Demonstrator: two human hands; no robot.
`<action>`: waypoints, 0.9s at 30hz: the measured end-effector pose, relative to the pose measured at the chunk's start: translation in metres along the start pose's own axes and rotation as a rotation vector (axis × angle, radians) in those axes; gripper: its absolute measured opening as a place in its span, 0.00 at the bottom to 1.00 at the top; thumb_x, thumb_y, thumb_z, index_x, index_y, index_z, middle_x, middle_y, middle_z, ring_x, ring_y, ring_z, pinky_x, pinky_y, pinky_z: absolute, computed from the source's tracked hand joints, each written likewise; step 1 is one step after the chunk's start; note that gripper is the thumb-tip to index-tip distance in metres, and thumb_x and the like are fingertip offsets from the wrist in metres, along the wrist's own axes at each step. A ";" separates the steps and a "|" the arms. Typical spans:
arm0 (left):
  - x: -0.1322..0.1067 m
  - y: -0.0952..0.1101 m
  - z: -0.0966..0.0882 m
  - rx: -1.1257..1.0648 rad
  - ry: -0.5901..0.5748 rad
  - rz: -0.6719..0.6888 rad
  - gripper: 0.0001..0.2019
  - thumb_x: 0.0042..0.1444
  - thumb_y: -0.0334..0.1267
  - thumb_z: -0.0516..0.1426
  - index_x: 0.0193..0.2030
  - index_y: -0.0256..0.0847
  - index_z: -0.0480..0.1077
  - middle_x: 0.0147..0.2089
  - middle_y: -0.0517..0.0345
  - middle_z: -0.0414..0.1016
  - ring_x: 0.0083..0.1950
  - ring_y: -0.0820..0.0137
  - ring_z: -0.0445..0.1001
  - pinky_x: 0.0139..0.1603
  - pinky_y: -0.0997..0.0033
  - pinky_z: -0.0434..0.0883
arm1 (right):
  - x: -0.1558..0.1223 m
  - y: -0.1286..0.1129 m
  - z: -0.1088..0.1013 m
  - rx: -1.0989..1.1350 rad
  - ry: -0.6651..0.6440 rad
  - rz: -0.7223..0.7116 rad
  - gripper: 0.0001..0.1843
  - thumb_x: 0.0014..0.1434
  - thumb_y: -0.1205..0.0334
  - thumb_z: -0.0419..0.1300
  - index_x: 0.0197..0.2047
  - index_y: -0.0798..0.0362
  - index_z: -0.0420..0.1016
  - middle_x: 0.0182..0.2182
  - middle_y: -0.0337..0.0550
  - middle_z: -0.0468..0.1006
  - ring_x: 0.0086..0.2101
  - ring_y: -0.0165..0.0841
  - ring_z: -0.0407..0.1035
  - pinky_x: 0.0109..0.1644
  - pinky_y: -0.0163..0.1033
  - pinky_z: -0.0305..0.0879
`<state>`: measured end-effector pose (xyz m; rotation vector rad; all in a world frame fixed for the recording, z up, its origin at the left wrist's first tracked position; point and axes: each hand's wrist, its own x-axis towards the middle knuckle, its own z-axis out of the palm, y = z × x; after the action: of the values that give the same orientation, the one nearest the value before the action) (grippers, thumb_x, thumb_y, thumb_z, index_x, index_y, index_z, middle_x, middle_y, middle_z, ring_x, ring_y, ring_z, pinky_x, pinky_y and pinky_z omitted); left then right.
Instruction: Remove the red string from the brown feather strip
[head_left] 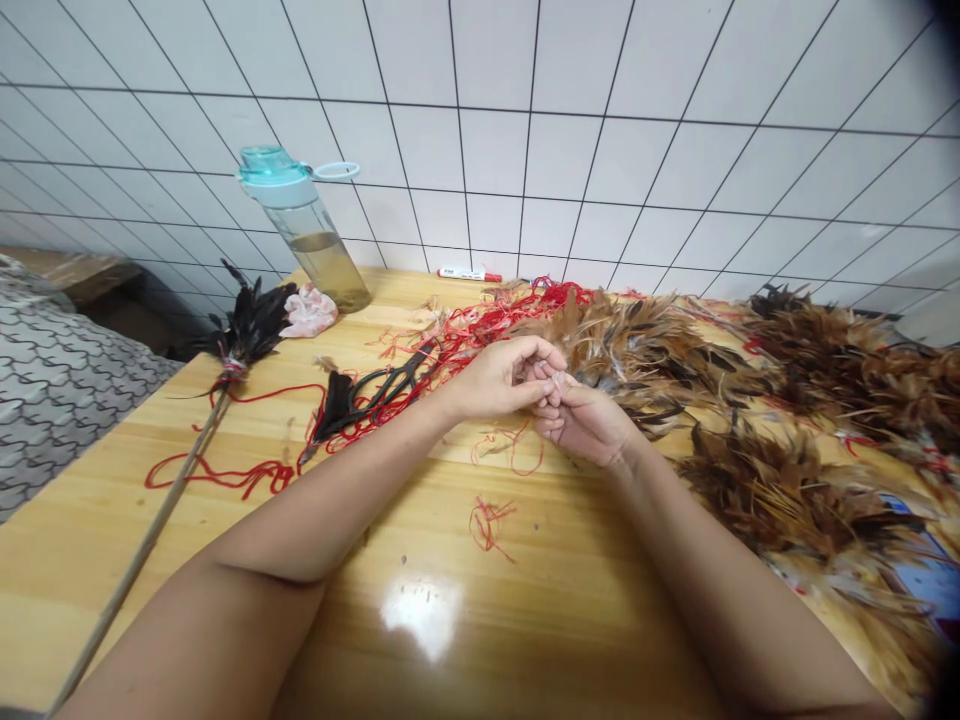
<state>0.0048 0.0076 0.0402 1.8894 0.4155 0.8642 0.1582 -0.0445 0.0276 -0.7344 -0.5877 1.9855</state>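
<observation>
My left hand [499, 378] and my right hand [591, 422] meet above the middle of the table, fingertips touching. Both are closed in a pinch, and whatever lies between the fingers is too small to make out. Just beyond them is a tangle of red string [510, 312]. Brown feathers [637, 340] are heaped behind my right hand. Black-handled scissors [394, 383] rest left of my left hand, beside a small black feather tuft [337, 400]. Short red thread scraps [491, 522] lie on the wood nearer to me.
At the left, a long stick [161, 520] with black feathers [255, 315] tied to its end lies across the wooden table [420, 520]. A water bottle [322, 240], crumpled pink tissue [309, 311] and marker [469, 274] stand or lie near the tiled wall. More feather bundles [787, 490] cover the right side.
</observation>
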 end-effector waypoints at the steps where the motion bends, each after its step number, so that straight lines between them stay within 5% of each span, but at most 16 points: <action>1: 0.000 0.000 0.000 0.058 0.014 0.014 0.13 0.52 0.32 0.59 0.45 0.33 0.67 0.39 0.51 0.74 0.38 0.73 0.75 0.40 0.73 0.72 | 0.001 0.001 0.000 -0.002 0.014 -0.012 0.07 0.55 0.67 0.61 0.31 0.54 0.64 0.20 0.31 0.64 0.19 0.21 0.51 0.22 0.26 0.48; 8: 0.001 0.004 0.005 0.301 0.130 0.051 0.05 0.54 0.33 0.57 0.37 0.35 0.70 0.33 0.56 0.75 0.32 0.76 0.73 0.35 0.76 0.70 | 0.003 0.004 0.000 -0.017 0.033 -0.034 0.09 0.51 0.72 0.60 0.25 0.55 0.63 0.19 0.33 0.64 0.19 0.21 0.52 0.21 0.26 0.48; 15: 0.000 0.007 0.009 0.374 0.173 0.093 0.06 0.60 0.34 0.52 0.36 0.36 0.69 0.30 0.57 0.76 0.32 0.76 0.73 0.37 0.75 0.69 | 0.000 0.004 0.003 0.031 -0.014 -0.064 0.15 0.55 0.63 0.62 0.22 0.55 0.62 0.21 0.34 0.60 0.20 0.23 0.51 0.21 0.28 0.48; 22: 0.000 0.002 0.010 0.586 0.234 0.214 0.04 0.55 0.28 0.51 0.36 0.39 0.64 0.30 0.61 0.71 0.32 0.76 0.71 0.37 0.76 0.66 | 0.002 0.009 0.004 0.045 0.049 -0.064 0.18 0.59 0.59 0.60 0.21 0.55 0.61 0.19 0.34 0.58 0.20 0.23 0.50 0.21 0.27 0.47; 27: -0.002 0.004 0.011 0.521 0.257 0.172 0.07 0.54 0.27 0.50 0.38 0.40 0.61 0.28 0.65 0.69 0.28 0.78 0.69 0.33 0.77 0.65 | 0.002 0.011 0.006 0.035 0.058 -0.051 0.18 0.60 0.58 0.58 0.22 0.54 0.61 0.19 0.34 0.59 0.19 0.23 0.48 0.20 0.28 0.47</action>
<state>0.0110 -0.0020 0.0398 2.3204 0.6947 1.2065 0.1470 -0.0485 0.0243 -0.7461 -0.5311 1.9163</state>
